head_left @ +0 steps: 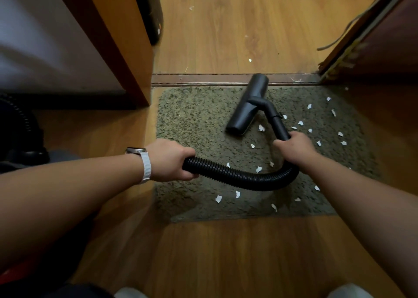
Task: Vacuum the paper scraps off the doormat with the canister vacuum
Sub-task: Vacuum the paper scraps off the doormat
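Olive doormat (192, 121), white scraps (261, 128), likely paper, left grip (169, 159), right grip (296, 147) clamping ribbed hose (237, 175)

nothing legible: no text, brand, number or sign can be read on the vacuum nozzle (247, 104), the hose (237, 177) or the watch (145, 164).

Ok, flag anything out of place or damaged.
Paper scraps litter the right and near parts of the doormat; a few lie on the floor past the threshold. The door at upper right has a frayed bottom edge and a loose strip.
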